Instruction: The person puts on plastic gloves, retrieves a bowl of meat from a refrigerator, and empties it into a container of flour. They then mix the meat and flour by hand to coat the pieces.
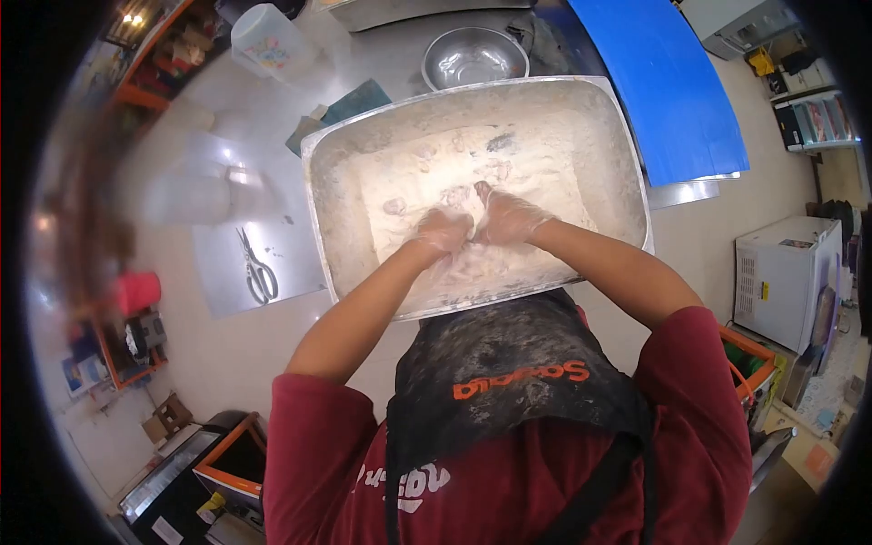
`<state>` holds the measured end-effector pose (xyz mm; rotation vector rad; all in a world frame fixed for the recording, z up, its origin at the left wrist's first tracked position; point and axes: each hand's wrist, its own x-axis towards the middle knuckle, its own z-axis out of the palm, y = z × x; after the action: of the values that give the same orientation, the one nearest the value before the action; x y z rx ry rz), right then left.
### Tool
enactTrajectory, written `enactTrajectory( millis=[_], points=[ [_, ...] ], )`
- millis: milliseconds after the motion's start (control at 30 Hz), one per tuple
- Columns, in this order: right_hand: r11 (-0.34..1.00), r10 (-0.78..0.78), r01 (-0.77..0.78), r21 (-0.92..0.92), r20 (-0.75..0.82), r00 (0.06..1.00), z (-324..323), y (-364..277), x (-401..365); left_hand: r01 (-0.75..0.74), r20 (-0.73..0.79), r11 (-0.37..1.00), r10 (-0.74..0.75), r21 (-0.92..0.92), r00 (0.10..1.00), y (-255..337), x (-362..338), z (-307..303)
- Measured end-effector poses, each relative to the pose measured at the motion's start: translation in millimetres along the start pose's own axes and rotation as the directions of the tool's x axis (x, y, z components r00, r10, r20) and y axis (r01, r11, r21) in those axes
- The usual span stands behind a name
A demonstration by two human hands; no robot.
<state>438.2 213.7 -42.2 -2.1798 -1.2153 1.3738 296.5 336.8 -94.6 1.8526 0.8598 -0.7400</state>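
A large white-rimmed metal tub holds a bed of pale flour. Several pieces of raw meat, which look like chicken, lie coated in it, among them a meat piece at the left and another meat piece farther back. My left hand and my right hand, both in clear plastic gloves, are in the tub close together. Their fingers are curled inward at the flour; what they grip is hidden. Just ahead of them sits a floured meat piece.
Behind the tub stand a steel bowl and, to its left, a translucent plastic container. Scissors lie on the steel surface at left. A blue sheet covers the surface at right. A white chest-like appliance stands farther right.
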Motion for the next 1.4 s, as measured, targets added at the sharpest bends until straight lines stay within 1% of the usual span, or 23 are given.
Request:
enactTrajectory(
  millis=[67, 133, 233, 300, 367, 433, 500, 533, 567, 600, 667, 733, 800, 833, 867, 933, 967, 1033, 1067, 1100, 1167, 1300, 1400],
  points=[
    [0.995, -0.03, 0.036, 0.089, -0.072, 0.997, -2.4, 3.3, -1.9, -0.07, 0.027, 0.965, 0.079, -0.251, 0.997, -2.4, 1.0, -5.5],
    [0.981, -0.045, 0.069, 0.183, -0.13, 0.99, -17.3, -7.6, -27.0, -0.104, -0.039, 0.814, 0.099, -0.572, 0.994, 18.7, -51.1, -20.3],
    [0.957, -0.113, 0.105, 0.272, 0.013, 0.994, -51.4, -13.6, -67.4, -0.397, -0.315, 0.824, 0.283, -0.403, 0.906, 16.7, -90.7, -34.8],
    [0.938, -0.183, 0.137, 0.318, 0.12, 0.976, -48.2, 45.7, -48.6, -0.219, -0.181, 0.965, 0.192, -0.145, 0.965, 5.2, -86.1, -40.6],
    [0.975, -0.087, 0.043, 0.216, 0.2, 0.976, -45.6, 58.3, -40.3, -0.073, -0.056, 0.988, 0.081, 0.136, 0.995, -6.9, -71.5, -35.0],
    [0.982, 0.189, -0.184, -0.044, 0.208, 0.96, -36.4, 37.2, -41.1, -0.02, 0.046, 0.963, 0.008, 0.27, 0.999, -22.7, -26.5, -0.1],
    [0.995, 0.069, -0.051, -0.086, 0.224, 0.972, -10.2, 37.9, -23.7, 0.015, 0.078, 0.993, -0.024, 0.117, 0.997, -16.7, 8.1, 29.3],
    [0.994, 0.009, 0.016, -0.105, 0.232, 0.973, -0.1, 35.3, -15.4, 0.062, 0.096, 0.994, -0.053, -0.094, 0.994, 5.8, -3.5, 25.6],
    [0.999, -0.028, 0.036, -0.029, 0.238, 0.971, -6.1, 22.9, -18.4, 0.113, 0.113, 0.947, -0.082, -0.3, 0.99, 29.3, -16.1, 21.2],
    [0.997, -0.065, 0.055, 0.047, 0.243, 0.968, -12.2, 10.4, -21.5, 0.103, 0.088, 0.84, -0.066, -0.533, 0.994, 41.5, -26.6, 19.4],
    [0.999, -0.036, 0.032, 0.039, 0.128, 0.991, -12.4, 8.5, -26.0, 0.056, 0.043, 0.611, -0.036, -0.789, 0.998, 41.2, -32.8, 19.5],
    [0.985, -0.167, 0.165, 0.048, 0.032, 0.985, -22.6, 5.4, -36.9, 0.01, 0.014, 0.463, 0.004, -0.887, 1.0, 29.6, -36.1, 16.8],
    [0.946, -0.325, 0.324, -0.009, -0.027, 0.945, -32.5, 6.3, -46.7, -0.092, 0.005, 0.811, 0.116, -0.578, 0.993, 21.9, -56.7, -16.7],
    [0.907, -0.418, 0.415, -0.066, -0.032, 0.908, -36.5, 7.9, -50.2, -0.15, 0.021, 0.916, 0.17, -0.371, 0.985, 25.2, -68.0, -31.4],
    [0.858, -0.506, 0.5, -0.121, -0.03, 0.862, -37.2, 9.5, -52.0, -0.187, -0.075, 0.975, 0.179, -0.121, 0.981, 30.6, -72.8, -36.6],
    [0.7, -0.599, 0.466, -0.541, -0.089, 0.796, -34.6, 1.4, -36.5, -0.149, -0.239, 0.91, 0.255, 0.387, 0.937, 36.2, -75.5, -44.0],
    [0.571, -0.651, 0.4, -0.717, -0.099, 0.752, -34.7, -5.0, -23.5, -0.073, -0.268, 0.84, 0.253, 0.538, 0.93, 19.1, -45.4, -36.8],
    [0.476, -0.636, 0.334, -0.813, -0.056, 0.77, -29.5, -7.3, 10.5, -0.149, -0.316, 0.743, 0.444, 0.652, 0.838, 2.1, -7.2, -20.4],
    [0.499, -0.571, 0.325, -0.803, -0.022, 0.821, -33.3, -16.4, 21.1, -0.176, -0.328, 0.685, 0.538, 0.707, 0.777, -0.6, 11.1, -15.7],
    [0.521, -0.501, 0.312, -0.795, 0.012, 0.866, -37.0, -25.5, 31.6, -0.103, -0.222, 0.628, 0.417, 0.771, 0.882, 1.6, 31.1, -13.9],
    [0.712, -0.225, 0.275, -0.647, 0.16, 0.961, -54.0, -54.5, 30.3, -0.078, -0.256, 0.764, 0.307, 0.64, 0.917, 34.7, 2.1, -28.0],
    [0.917, -0.199, 0.231, -0.325, 0.128, 0.972, -52.8, -18.8, 48.1, -0.116, -0.226, 0.938, 0.197, 0.328, 0.954, 28.6, 5.2, -35.0],
    [0.98, -0.169, 0.173, -0.098, 0.047, 0.984, -61.4, -14.5, 17.2, -0.171, -0.347, 0.977, 0.119, -0.125, 0.93, 32.4, -56.6, -51.4]
  ],
)
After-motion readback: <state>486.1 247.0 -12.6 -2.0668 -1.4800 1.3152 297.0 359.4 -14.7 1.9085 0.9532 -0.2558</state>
